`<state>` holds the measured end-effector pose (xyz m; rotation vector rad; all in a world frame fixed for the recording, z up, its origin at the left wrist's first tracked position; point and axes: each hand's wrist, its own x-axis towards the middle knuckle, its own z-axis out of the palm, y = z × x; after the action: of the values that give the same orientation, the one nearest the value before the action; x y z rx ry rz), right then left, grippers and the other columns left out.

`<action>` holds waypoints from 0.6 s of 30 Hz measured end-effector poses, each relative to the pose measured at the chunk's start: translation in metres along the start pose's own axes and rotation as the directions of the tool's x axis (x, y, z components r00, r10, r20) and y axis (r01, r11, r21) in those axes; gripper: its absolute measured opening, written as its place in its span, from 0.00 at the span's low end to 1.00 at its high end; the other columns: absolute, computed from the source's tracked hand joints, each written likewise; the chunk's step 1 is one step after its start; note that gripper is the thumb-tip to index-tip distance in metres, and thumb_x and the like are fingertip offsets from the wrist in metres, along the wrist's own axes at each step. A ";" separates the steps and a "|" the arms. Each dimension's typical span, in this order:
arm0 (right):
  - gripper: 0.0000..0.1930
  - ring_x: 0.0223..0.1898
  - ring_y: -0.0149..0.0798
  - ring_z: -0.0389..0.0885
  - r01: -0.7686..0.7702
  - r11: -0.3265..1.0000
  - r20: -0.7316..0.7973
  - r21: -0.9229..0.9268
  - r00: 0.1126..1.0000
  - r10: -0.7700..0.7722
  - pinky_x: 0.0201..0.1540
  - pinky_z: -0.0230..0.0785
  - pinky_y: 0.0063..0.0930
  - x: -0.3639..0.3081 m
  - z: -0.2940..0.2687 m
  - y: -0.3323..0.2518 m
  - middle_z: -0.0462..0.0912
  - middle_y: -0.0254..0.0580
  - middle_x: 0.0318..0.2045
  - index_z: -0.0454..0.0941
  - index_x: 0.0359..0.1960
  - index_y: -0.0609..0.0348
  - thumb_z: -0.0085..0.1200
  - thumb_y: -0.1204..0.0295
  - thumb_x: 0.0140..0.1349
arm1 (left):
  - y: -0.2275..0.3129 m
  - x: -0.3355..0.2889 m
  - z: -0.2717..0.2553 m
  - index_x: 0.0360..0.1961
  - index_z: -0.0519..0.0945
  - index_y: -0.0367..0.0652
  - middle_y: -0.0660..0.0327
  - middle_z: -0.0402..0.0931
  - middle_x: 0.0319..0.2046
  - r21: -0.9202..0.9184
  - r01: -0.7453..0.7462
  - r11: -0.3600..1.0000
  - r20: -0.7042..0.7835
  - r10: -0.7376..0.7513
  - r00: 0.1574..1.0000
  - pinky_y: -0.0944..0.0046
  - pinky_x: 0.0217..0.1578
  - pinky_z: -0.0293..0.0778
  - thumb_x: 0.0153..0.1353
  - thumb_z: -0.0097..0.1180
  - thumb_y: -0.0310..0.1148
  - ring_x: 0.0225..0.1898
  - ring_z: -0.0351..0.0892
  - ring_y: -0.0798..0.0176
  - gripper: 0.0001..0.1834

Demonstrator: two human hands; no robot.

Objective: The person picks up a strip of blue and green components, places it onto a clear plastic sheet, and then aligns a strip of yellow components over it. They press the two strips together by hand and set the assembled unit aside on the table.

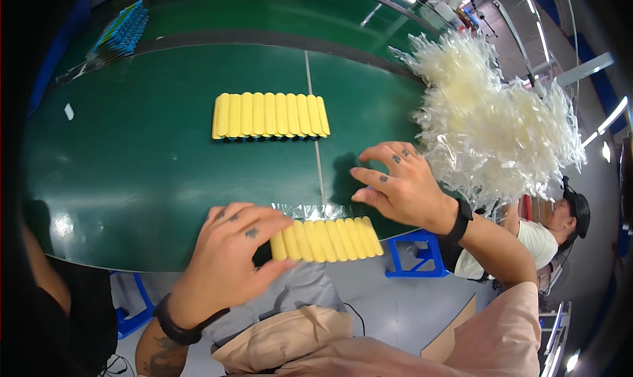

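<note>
At the table's near edge, my left hand (231, 252) has thumb and fingers closed on the left end of a row of yellow round-ended sticks (326, 238) lying side by side. A strip of clear plastic film (313, 211) shows along the far side of that row. My right hand (399, 182) is over the table to the right of it, fingers curved and apart, with nothing seen in them. Farther off on the green table (145, 179) lies a second row of yellow sticks (271, 115), with dark and blue parts showing under its near edge.
A large heap of clear plastic bags or film (491, 113) rises at the table's right. Blue and green pieces (120, 31) are stacked far left, near a small white scrap (69, 111). A blue stool (417, 255) stands below. One person (541, 242) sits at right; another's arm (46, 271) shows at left.
</note>
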<state>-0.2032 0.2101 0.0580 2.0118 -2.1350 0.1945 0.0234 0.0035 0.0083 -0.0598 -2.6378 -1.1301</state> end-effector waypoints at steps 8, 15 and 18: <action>0.12 0.35 0.63 0.82 -0.384 0.748 0.539 0.542 0.841 0.041 0.38 0.74 0.50 0.076 -0.005 -0.045 0.83 0.60 0.29 0.82 0.35 0.66 0.62 0.67 0.60 | -0.011 0.032 0.022 0.33 0.84 0.39 0.51 0.83 0.26 -0.360 0.291 0.886 -0.106 -0.349 0.931 0.55 0.29 0.73 0.64 0.61 0.40 0.28 0.83 0.50 0.13; 0.11 0.21 0.38 0.73 -0.486 0.684 0.694 0.544 0.719 -0.040 0.28 0.67 0.36 0.092 0.002 -0.034 0.78 0.46 0.19 0.84 0.39 0.63 0.62 0.66 0.63 | -0.015 0.026 0.017 0.35 0.80 0.32 0.59 0.80 0.23 -0.424 0.277 0.862 -0.053 -0.329 0.943 0.67 0.27 0.69 0.68 0.57 0.29 0.25 0.72 0.75 0.09; 0.13 0.27 0.39 0.81 -0.526 0.688 0.760 0.500 0.647 -0.058 0.33 0.72 0.37 0.089 0.001 -0.032 0.84 0.46 0.24 0.85 0.38 0.62 0.60 0.64 0.64 | -0.013 0.024 0.016 0.35 0.80 0.32 0.60 0.78 0.21 -0.420 0.257 0.870 -0.039 -0.301 0.953 0.67 0.26 0.69 0.68 0.56 0.29 0.25 0.72 0.75 0.08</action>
<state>-0.1756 0.1218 0.0766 2.4350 -3.2899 0.3038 -0.0050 0.0039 -0.0052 0.3027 -2.3222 -1.7226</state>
